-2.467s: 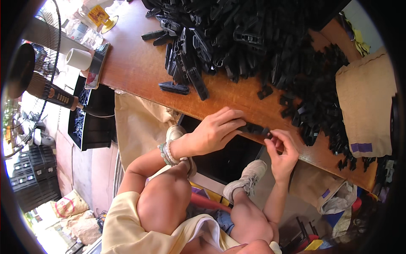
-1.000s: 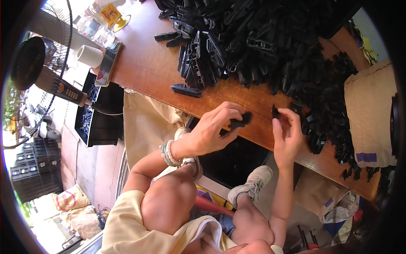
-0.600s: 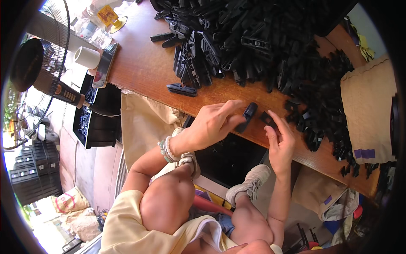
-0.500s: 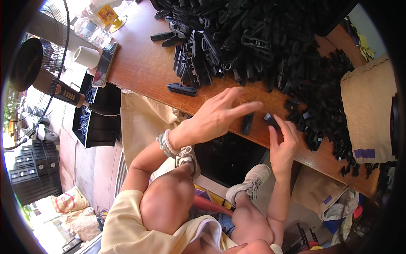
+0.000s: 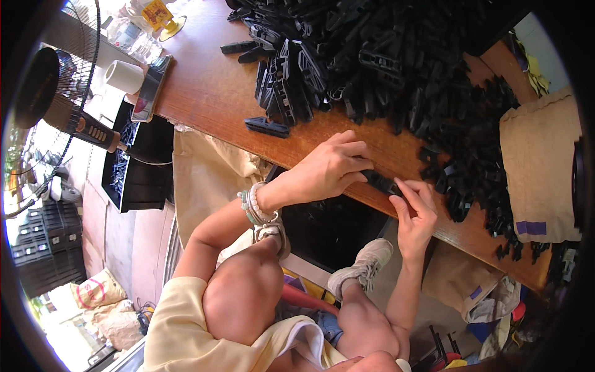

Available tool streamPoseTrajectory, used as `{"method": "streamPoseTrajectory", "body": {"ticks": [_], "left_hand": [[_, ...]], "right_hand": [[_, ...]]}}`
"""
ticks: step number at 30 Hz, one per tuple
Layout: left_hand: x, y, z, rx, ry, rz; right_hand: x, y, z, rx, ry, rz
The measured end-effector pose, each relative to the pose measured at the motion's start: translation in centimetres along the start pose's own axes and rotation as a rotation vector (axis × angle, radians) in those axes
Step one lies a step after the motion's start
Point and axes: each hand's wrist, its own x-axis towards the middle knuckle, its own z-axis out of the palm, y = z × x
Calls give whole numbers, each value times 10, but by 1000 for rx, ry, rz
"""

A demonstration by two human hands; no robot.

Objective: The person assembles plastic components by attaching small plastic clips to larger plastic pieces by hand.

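My left hand (image 5: 338, 166), with beaded bracelets at the wrist, is closed at the front edge of the wooden table (image 5: 217, 99). Its fingertips pinch one end of a black plastic part (image 5: 379, 181). From the other side, my right hand (image 5: 416, 214) pinches a small dark part at the opposite end between thumb and forefinger. The two ends meet or nearly meet; whether they are joined cannot be made out. A single black plastic part (image 5: 266, 126) lies on the table to the left, beyond my left hand.
A large heap of black plastic parts (image 5: 372, 68) covers the far table, with smaller pieces (image 5: 477, 149) heaped at right beside a tan cloth sack (image 5: 539, 167). At left stand a fan (image 5: 74, 118), a paper roll (image 5: 124, 77) and a black crate (image 5: 145, 173). Another black bin (image 5: 328, 232) sits below.
My left hand has closed its stretched fingers on a black part near the table edge. My right hand's piece has tilted and lowered toward it, bringing both hands' parts together.
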Motion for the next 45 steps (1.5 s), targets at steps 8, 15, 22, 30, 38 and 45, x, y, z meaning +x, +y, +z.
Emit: {"method": "streamPoseTrajectory", "body": {"ticks": [8, 15, 22, 30, 38, 45], "left_hand": [[-1, 1, 3, 46, -21, 9], [-40, 23, -27, 179, 193, -42], [-67, -1, -71, 628, 419, -389], [-48, 4, 0, 609, 363, 140], [-36, 15, 0, 299, 431, -70], [-29, 8, -10, 142, 163, -123]], "right_hand": [[9, -6, 13, -19, -2, -76], [16, -18, -22, -359, 4, -139], [21, 19, -23, -831, 118, -146], [10, -1, 7, 454, 70, 177], [13, -12, 0, 556, -162, 407], [21, -11, 7, 313, -234, 224]]}}
